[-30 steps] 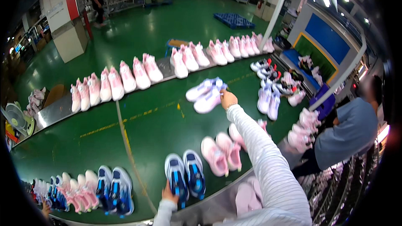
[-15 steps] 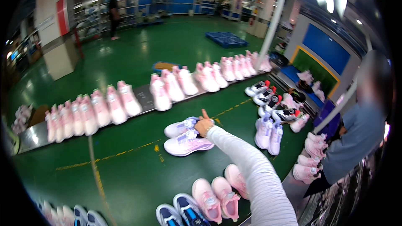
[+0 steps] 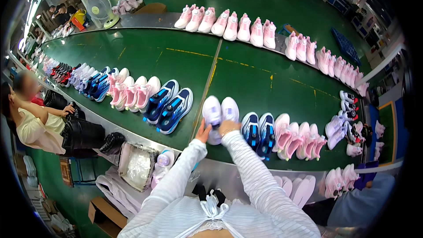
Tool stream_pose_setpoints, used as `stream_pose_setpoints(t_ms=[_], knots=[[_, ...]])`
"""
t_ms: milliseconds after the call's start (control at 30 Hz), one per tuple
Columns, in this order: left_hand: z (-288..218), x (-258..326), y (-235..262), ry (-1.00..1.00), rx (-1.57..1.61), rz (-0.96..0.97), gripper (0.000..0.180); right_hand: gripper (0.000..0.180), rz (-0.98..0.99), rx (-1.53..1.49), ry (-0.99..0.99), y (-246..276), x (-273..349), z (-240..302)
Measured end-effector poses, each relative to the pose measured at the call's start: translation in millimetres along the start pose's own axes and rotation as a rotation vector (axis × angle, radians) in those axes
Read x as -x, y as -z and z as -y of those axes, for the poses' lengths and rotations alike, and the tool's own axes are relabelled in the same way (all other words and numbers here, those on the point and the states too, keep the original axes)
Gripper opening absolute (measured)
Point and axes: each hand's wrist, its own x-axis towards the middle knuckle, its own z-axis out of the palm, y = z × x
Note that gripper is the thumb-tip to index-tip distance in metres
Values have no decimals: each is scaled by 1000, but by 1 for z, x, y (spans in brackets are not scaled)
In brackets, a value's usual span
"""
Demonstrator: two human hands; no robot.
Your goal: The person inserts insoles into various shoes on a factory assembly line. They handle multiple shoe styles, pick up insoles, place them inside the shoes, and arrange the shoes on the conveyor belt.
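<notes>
A pair of pale lavender-and-white sneakers stands side by side on the green conveyor belt [image 3: 167, 66], toes pointing away from me. My left hand [image 3: 202, 133] is at the heel end of the left sneaker [image 3: 212, 111], thumb up and fingers against its outer side. Over the heel of the right sneaker [image 3: 230, 108] my right hand [image 3: 229, 127] is closed, hiding its opening. Just right of my right hand sit navy-and-blue sneakers [image 3: 251, 128], then pink-and-white ones [image 3: 282, 131]. Another navy-and-blue pair [image 3: 175, 111] lies to the left.
Pink sneakers [image 3: 243, 28] line the far metal ledge, with a fan [image 3: 101, 9] at its left. More shoes run down the belt's left. A seated person [image 3: 37, 121] is at the near left; a blue-grey sleeve [image 3: 363, 200] shows at right. An open carton [image 3: 105, 216] lies below.
The view has swung left and down. My right hand has come nearer with the lavender pair, now turned toes-away. My left hand has come into view at the left sneaker.
</notes>
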Motion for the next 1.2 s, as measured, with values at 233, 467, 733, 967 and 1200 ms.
stream_pose_setpoints(t_ms=[233, 467, 733, 967, 1200], knots=[[-22, 10, 22, -212, -368, 265, 58, 27, -560, -347, 294, -8, 49, -49], [-22, -23, 20, -620, -641, 251, 40, 41, -399, -132, 526, -35, 3, -69], [-75, -92, 7, -222, -515, 133, 34, 22, -155, -468, 429, 26, -66, -73], [-100, -109, 5, -26, -557, 209, 39, 22, -107, -614, 453, 41, -89, -72], [-91, -118, -5, 19, -531, 247, 37, 30, -76, -571, 435, 38, -68, -88]])
